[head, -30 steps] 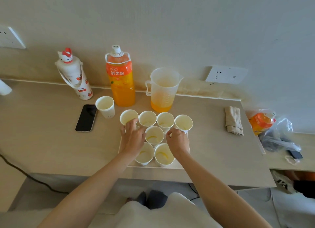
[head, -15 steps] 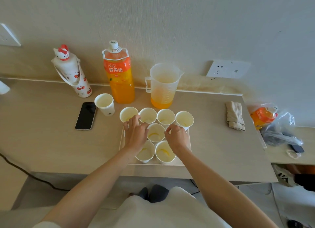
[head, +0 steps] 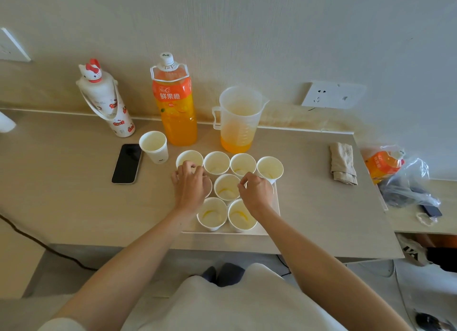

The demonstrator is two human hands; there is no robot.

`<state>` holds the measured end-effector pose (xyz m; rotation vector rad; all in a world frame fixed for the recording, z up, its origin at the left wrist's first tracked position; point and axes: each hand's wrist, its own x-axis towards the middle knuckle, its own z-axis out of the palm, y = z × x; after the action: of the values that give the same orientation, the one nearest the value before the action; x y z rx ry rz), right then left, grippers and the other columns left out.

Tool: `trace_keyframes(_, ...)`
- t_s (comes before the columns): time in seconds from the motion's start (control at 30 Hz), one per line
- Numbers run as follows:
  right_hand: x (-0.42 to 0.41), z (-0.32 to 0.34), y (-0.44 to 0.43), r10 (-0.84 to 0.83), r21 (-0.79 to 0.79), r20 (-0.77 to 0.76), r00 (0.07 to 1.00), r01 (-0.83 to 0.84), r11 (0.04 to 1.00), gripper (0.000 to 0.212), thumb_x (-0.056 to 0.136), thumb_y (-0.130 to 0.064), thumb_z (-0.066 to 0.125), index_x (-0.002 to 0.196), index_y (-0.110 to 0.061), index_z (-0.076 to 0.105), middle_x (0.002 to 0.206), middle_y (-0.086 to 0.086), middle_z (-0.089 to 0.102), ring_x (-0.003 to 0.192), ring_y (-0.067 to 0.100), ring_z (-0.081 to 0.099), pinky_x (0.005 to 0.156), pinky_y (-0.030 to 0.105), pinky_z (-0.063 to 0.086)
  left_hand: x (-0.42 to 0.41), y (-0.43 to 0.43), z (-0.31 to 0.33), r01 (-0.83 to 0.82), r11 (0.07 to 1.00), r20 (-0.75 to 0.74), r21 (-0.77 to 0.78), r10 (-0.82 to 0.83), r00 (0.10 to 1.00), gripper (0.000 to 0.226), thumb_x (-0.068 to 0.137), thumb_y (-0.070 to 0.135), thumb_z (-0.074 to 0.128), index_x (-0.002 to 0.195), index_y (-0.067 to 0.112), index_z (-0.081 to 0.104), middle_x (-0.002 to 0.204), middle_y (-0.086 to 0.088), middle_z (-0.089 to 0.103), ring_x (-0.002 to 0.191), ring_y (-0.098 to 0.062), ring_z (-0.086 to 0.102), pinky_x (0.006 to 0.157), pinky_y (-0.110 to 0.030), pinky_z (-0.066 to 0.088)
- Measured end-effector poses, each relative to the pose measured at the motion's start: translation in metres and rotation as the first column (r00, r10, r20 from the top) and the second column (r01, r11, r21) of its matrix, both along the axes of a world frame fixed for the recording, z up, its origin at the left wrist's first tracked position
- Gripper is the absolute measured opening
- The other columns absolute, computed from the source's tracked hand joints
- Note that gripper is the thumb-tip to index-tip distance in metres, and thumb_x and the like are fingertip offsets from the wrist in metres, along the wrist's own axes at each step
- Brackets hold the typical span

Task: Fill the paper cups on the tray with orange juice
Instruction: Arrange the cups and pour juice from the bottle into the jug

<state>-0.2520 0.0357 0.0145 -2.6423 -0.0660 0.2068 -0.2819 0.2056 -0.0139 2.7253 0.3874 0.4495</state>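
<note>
A white tray (head: 276, 204) on the desk holds several white paper cups with only traces of juice, such as the middle cup (head: 226, 188). My left hand (head: 190, 184) reaches down over the left cup of the middle row, fingers curled round its rim, next to the back-left cup (head: 189, 157). My right hand (head: 256, 192) grips the right cup of that row from above, hiding most of it. Behind the tray stand an orange juice bottle (head: 175, 108), capped, and a clear pitcher (head: 238, 122) with a little juice at the bottom.
One loose paper cup (head: 153, 146) and a black phone (head: 126, 163) lie left of the tray. A cartoon-cat flask (head: 106, 100) stands at the back left. A folded cloth (head: 343, 162) lies to the right, and a plastic bag (head: 405, 179) lies beyond the desk's right edge.
Both hands stay on the middle-row cups with only small shifts of the fingers. The view has tipped down a little.
</note>
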Motion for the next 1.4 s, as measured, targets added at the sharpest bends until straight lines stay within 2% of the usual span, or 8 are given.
trace_keyframes(0.1, -0.001, 0.002, 0.014, 0.01, 0.031, -0.011, 1.0, -0.01, 0.999, 0.014, 0.095, -0.02, 0.054, 0.099, -0.012, 0.065, 0.093, 0.005, 0.067, 0.072, 0.019, 0.052, 0.047, 0.025, 0.025, -0.006, 0.015, 0.006, -0.07, 0.997, -0.015, 0.018, 0.07, 0.997, 0.007, 0.084, 0.013, 0.067, 0.079, 0.009, 0.065, 0.098, -0.012, 0.053, 0.093, -0.033, 0.052, 0.082, -0.044, 0.031)
trace_keyframes(0.3, -0.004, 0.005, 0.038, 0.113, 0.058, -0.045, 0.993, -0.111, 0.992, 0.013, 0.093, -0.021, 0.056, 0.099, -0.013, 0.064, 0.097, 0.006, 0.067, 0.086, 0.027, 0.061, 0.062, 0.028, 0.037, -0.024, 0.033, 0.011, -0.203, 0.978, -0.1, 0.056, 0.208, 0.973, 0.017, 0.086, 0.021, 0.064, 0.074, 0.01, 0.067, 0.093, -0.008, 0.05, 0.092, -0.028, 0.048, 0.086, -0.041, 0.031)
trace_keyframes(0.57, -0.005, 0.003, 0.049, 0.151, 0.06, -0.082, 0.985, -0.146, 0.987, 0.012, 0.09, -0.019, 0.057, 0.095, -0.017, 0.068, 0.095, 0.002, 0.068, 0.086, 0.022, 0.063, 0.064, 0.027, 0.039, -0.027, 0.037, 0.002, -0.22, 0.971, -0.205, 0.09, 0.234, 0.95, 0.027, 0.092, 0.032, 0.056, 0.084, 0.012, 0.071, 0.098, -0.005, 0.048, 0.096, -0.024, 0.045, 0.09, -0.037, 0.027)
trace_keyframes(0.87, -0.005, -0.001, 0.045, 0.143, 0.043, -0.088, 0.986, -0.14, 0.989, 0.012, 0.09, -0.02, 0.056, 0.093, -0.018, 0.067, 0.093, -0.001, 0.066, 0.074, 0.016, 0.05, 0.062, 0.025, 0.034, -0.022, 0.033, 0.001, -0.202, 0.976, -0.225, 0.079, 0.215, 0.95, 0.024, 0.094, 0.03, 0.053, 0.09, 0.012, 0.069, 0.101, -0.006, 0.05, 0.099, -0.025, 0.045, 0.09, -0.037, 0.025)
trace_keyframes(1.03, -0.005, 0.0, 0.041, 0.131, 0.052, -0.08, 0.988, -0.127, 0.991, 0.014, 0.091, -0.02, 0.054, 0.091, -0.016, 0.067, 0.08, -0.006, 0.056, 0.072, 0.017, 0.051, 0.058, 0.025, 0.033, -0.02, 0.033, -0.001, -0.199, 0.978, -0.235, 0.059, 0.207, 0.95, 0.026, 0.095, 0.03, 0.052, 0.091, 0.012, 0.069, 0.101, -0.007, 0.051, 0.097, -0.026, 0.046, 0.09, -0.037, 0.025)
trace_keyframes(1.17, -0.007, -0.001, 0.032, 0.128, 0.046, -0.095, 0.987, -0.124, 0.991, 0.012, 0.092, -0.022, 0.056, 0.093, -0.016, 0.067, 0.084, -0.002, 0.06, 0.077, 0.021, 0.057, 0.06, 0.027, 0.037, -0.03, 0.033, 0.0, -0.209, 0.974, -0.202, 0.086, 0.223, 0.954, 0.031, 0.096, 0.033, 0.051, 0.086, 0.008, 0.066, 0.092, -0.009, 0.052, 0.089, -0.028, 0.047, 0.087, -0.039, 0.029)
trace_keyframes(1.27, -0.009, -0.005, 0.02, 0.12, 0.035, -0.094, 0.988, -0.118, 0.992, 0.012, 0.092, -0.023, 0.059, 0.096, -0.016, 0.067, 0.094, 0.002, 0.066, 0.086, 0.024, 0.063, 0.061, 0.027, 0.039, -0.04, 0.038, 0.003, -0.125, 0.99, -0.205, 0.072, 0.137, 0.969, 0.029, 0.096, 0.032, 0.052, 0.077, 0.011, 0.062, 0.085, -0.006, 0.051, 0.086, -0.027, 0.049, 0.084, -0.038, 0.029)
trace_keyframes(1.4, -0.017, -0.01, 0.014, 0.102, 0.056, -0.084, 0.991, -0.098, 0.994, 0.012, 0.091, -0.024, 0.061, 0.096, -0.015, 0.067, 0.093, 0.005, 0.068, 0.086, 0.025, 0.062, 0.068, 0.032, 0.049, -0.05, 0.037, 0.005, 0.015, 1.0, -0.257, -0.007, -0.016, 0.966, 0.034, 0.095, 0.032, 0.05, 0.065, 0.016, 0.05, 0.07, 0.002, 0.049, 0.076, -0.023, 0.052, 0.078, -0.035, 0.033)
